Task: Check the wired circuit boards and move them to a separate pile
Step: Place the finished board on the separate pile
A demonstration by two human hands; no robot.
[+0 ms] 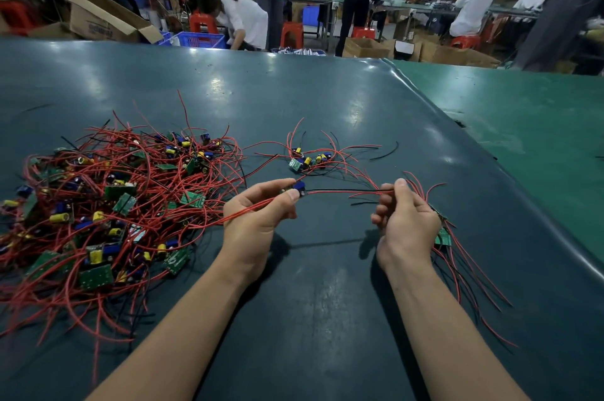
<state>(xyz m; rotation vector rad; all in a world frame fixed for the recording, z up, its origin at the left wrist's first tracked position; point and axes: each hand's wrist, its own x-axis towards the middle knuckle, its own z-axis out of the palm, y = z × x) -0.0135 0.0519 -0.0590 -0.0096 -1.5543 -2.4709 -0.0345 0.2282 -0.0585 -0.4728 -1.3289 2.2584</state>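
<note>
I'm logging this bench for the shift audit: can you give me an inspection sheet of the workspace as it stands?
Surface: dark green mat, glossy, bare toward the far edge.
Job's things: big pile of wired boards at left; small pile at centre; one board held up; more boards behind the right hand.
Clutter: loose black wire right of the small pile.
Grippers: left hand pinches the board; right hand pinches its red and black leads.
Cables: leads stretched between the hands; pile wires tangled.
Surroundings: workers, cardboard boxes, red stools.
</note>
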